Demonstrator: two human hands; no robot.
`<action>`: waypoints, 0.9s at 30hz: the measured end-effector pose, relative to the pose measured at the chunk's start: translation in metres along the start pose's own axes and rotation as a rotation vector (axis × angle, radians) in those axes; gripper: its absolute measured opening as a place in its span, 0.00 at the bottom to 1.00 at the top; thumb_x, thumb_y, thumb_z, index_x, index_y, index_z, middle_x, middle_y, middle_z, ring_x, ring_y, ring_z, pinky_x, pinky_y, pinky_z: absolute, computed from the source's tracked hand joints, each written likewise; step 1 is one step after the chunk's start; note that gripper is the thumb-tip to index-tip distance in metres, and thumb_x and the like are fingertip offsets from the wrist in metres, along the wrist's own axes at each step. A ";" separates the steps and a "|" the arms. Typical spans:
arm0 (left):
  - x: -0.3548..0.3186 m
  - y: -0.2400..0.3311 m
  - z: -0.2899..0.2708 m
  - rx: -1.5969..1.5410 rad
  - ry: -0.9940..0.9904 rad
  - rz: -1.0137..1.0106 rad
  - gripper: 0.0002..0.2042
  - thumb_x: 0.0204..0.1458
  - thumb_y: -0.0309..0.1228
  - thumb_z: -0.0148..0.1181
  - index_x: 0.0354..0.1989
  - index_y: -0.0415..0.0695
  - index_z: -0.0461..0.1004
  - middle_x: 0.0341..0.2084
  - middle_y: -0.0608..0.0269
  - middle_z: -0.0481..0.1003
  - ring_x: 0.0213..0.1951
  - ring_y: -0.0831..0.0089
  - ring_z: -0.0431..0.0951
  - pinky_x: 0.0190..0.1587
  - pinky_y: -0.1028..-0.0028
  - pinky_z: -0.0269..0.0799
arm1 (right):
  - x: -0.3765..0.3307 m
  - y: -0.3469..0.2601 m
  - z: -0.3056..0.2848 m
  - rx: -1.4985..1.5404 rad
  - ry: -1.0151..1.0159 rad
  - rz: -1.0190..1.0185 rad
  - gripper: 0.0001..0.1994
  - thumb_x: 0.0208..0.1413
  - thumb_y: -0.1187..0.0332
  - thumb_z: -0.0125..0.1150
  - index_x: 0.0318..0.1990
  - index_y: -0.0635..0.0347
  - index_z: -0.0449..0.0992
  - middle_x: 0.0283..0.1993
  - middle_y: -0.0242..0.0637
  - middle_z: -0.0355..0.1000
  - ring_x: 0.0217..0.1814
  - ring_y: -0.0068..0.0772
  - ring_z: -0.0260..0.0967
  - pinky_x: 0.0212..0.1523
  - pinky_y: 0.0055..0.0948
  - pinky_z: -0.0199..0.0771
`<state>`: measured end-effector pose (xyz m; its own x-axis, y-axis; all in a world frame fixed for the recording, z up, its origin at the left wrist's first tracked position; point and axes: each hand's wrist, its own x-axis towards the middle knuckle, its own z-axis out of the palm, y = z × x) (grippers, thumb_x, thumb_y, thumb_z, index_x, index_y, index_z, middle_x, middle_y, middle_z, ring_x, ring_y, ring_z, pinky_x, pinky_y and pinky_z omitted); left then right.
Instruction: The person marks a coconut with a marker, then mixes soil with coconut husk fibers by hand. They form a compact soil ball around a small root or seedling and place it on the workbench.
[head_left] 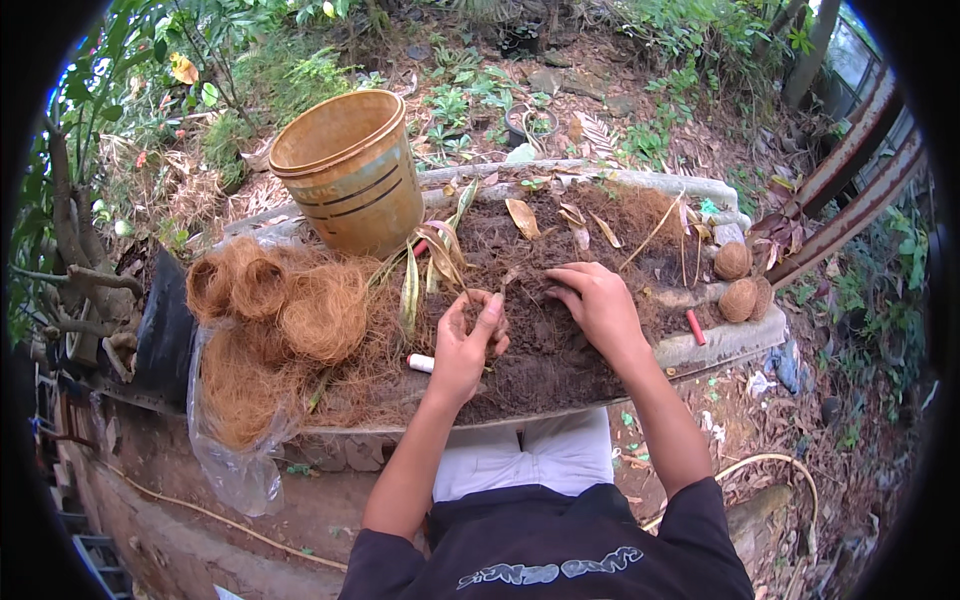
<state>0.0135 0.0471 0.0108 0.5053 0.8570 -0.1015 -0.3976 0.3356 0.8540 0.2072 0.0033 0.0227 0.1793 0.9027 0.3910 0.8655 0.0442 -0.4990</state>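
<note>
My left hand (474, 338) is closed with thumb and fingers pinched together around the base of a withered plant with dry brown leaves (446, 252). A small dry brown scrap (510, 276) shows just above its thumb. To the right, my right hand (597, 303) has its fingers stretched out and slightly bent, with the tips at the dark soil (520, 372); nothing shows in its grip. Long green leaves with pale edges (410, 292) lie beside the left hand. Below them rests a white cylinder like a thread spool (421, 363).
A tan bucket (385, 200) stands at the back left. Brown coconut fibre (325, 310) is heaped left, over a clear plastic bag (240, 470). Coconut-like husks (732, 261) and a red cylinder (695, 327) lie right. Stone edging (735, 345) borders the slab; rusty metal posts (850, 210) rise beyond.
</note>
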 end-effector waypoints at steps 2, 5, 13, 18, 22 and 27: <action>-0.003 0.001 0.004 -0.105 -0.046 -0.057 0.10 0.66 0.37 0.50 0.43 0.42 0.66 0.32 0.60 0.70 0.34 0.69 0.74 0.35 0.73 0.72 | -0.002 0.001 0.002 0.071 0.122 0.000 0.09 0.55 0.71 0.61 0.42 0.63 0.80 0.41 0.44 0.78 0.46 0.46 0.75 0.48 0.38 0.74; 0.001 -0.011 -0.005 -0.162 -0.119 -0.053 0.15 0.66 0.35 0.48 0.52 0.37 0.67 0.42 0.52 0.75 0.49 0.56 0.79 0.49 0.64 0.80 | -0.007 -0.004 0.000 0.176 0.209 0.055 0.08 0.55 0.73 0.61 0.42 0.64 0.80 0.41 0.46 0.78 0.44 0.45 0.77 0.44 0.36 0.76; 0.006 -0.009 0.007 -0.199 -0.089 -0.101 0.17 0.68 0.34 0.43 0.59 0.36 0.65 0.56 0.46 0.70 0.58 0.61 0.72 0.60 0.64 0.70 | -0.022 -0.043 0.012 0.358 0.229 -0.087 0.11 0.51 0.78 0.63 0.43 0.61 0.81 0.42 0.42 0.78 0.44 0.41 0.77 0.46 0.36 0.77; 0.002 -0.006 0.009 -0.351 -0.125 -0.006 0.20 0.67 0.40 0.44 0.54 0.34 0.69 0.52 0.47 0.73 0.55 0.60 0.74 0.59 0.64 0.71 | -0.034 -0.063 0.017 0.290 0.180 -0.148 0.14 0.48 0.76 0.67 0.45 0.61 0.82 0.42 0.40 0.79 0.45 0.40 0.72 0.50 0.35 0.71; 0.001 -0.009 0.012 -0.292 0.046 -0.063 0.18 0.66 0.43 0.48 0.41 0.37 0.73 0.35 0.55 0.78 0.40 0.66 0.81 0.43 0.70 0.80 | -0.042 -0.063 0.018 0.211 0.119 -0.172 0.16 0.45 0.70 0.69 0.45 0.57 0.82 0.48 0.40 0.73 0.51 0.43 0.63 0.54 0.39 0.63; 0.005 -0.019 0.004 -0.148 0.099 -0.007 0.14 0.64 0.39 0.53 0.33 0.41 0.71 0.25 0.65 0.73 0.28 0.73 0.77 0.31 0.75 0.75 | -0.047 -0.059 0.018 0.013 0.047 -0.257 0.22 0.45 0.69 0.68 0.52 0.56 0.77 0.53 0.37 0.65 0.54 0.44 0.60 0.56 0.41 0.63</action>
<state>0.0261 0.0434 -0.0036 0.4340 0.8860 -0.1632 -0.5063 0.3897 0.7693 0.1394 -0.0343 0.0198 -0.0238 0.8404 0.5414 0.8795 0.2751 -0.3883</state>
